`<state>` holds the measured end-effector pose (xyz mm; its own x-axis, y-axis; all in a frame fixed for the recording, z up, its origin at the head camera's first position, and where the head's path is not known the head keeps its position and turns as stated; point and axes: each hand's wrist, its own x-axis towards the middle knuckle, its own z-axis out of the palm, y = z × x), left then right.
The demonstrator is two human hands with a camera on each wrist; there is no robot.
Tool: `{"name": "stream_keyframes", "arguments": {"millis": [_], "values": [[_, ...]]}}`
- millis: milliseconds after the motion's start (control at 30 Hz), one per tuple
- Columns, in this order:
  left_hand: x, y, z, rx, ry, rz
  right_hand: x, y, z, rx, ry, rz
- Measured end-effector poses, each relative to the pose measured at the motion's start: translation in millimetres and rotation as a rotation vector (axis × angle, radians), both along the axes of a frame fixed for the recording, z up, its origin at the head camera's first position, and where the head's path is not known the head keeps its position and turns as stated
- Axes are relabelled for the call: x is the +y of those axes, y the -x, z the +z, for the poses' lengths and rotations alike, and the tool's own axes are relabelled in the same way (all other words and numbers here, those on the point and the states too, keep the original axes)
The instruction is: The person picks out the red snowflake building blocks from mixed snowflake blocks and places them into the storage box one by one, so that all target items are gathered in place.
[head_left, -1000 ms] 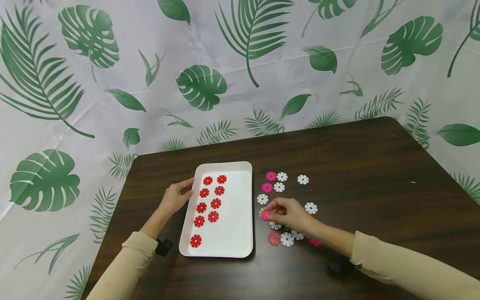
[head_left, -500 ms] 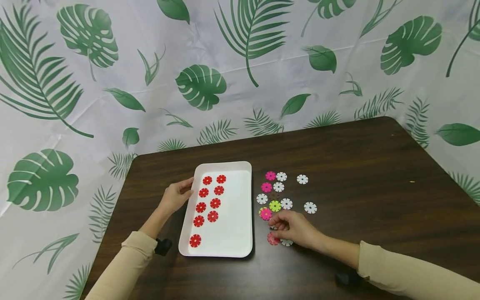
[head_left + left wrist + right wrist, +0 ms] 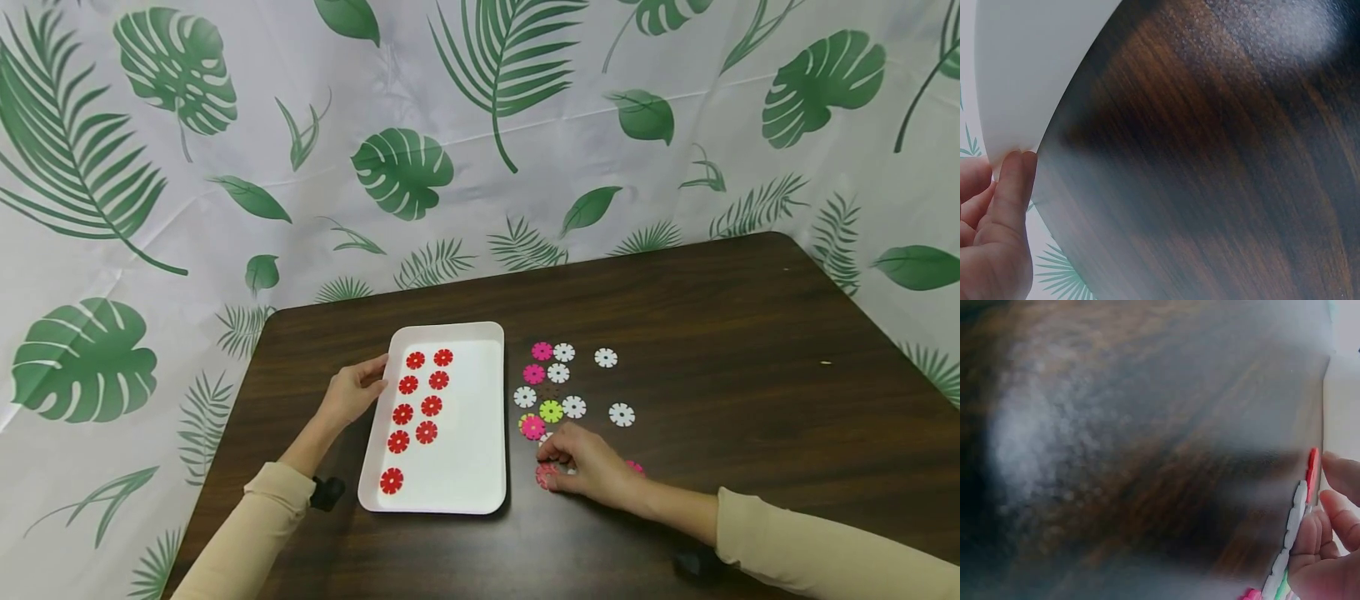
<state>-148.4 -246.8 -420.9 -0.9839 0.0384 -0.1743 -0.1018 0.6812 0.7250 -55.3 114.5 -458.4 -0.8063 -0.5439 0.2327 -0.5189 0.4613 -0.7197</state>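
My left hand (image 3: 350, 398) holds the left rim of a white tray (image 3: 483, 467); in the left wrist view, fingertips (image 3: 1016, 164) meet the tray's edge (image 3: 1025, 75). Inside the tray, red notched discs (image 3: 426, 432) lie in two columns, with a single one (image 3: 391, 481) nearest the front. Right of the tray, my right hand (image 3: 592, 467) is low over loose discs, thumb at a pinkish-red disc (image 3: 545, 476) lying on the table. The right wrist view has this red disc (image 3: 1313, 472) beside the thumb and a white disc (image 3: 1288, 531) under the fingers. Other discs are partly hidden by the hand.
Loose discs lie right of the tray: pink (image 3: 542, 351), white (image 3: 606, 357), yellow-green (image 3: 551, 411) and a dark brown one (image 3: 550, 391) that blends into the wood. The dark wooden table (image 3: 712, 333) meets a leaf-print cloth (image 3: 480, 125) behind it.
My right hand has moved from the pink disc over the yellow-green one down to the pinkish-red disc, leaving the pink one behind. My left hand stays at the tray rim.
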Motion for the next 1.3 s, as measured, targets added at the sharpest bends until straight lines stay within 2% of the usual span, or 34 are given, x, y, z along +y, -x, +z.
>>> {"name": "stream_keyframes", "arguments": {"millis": [100,567,867,1300], "values": [[0.0,-0.1,0.0,0.000,-0.001,-0.001,-0.2,-0.9,-0.3,0.036,-0.031,0.001],[-0.8,0.4,-0.7,0.001,-0.014,0.003,-1.9,-1.5,2.4,0.093,-0.121,-0.003],[-1.5,-0.5,-1.1,-0.005,-0.018,0.003,-4.7,0.3,3.0,0.073,-0.164,0.005],[-1.5,-0.4,-1.9,-0.004,-0.014,0.003,-4.5,-1.5,5.1,0.042,-0.152,-0.006]]}}
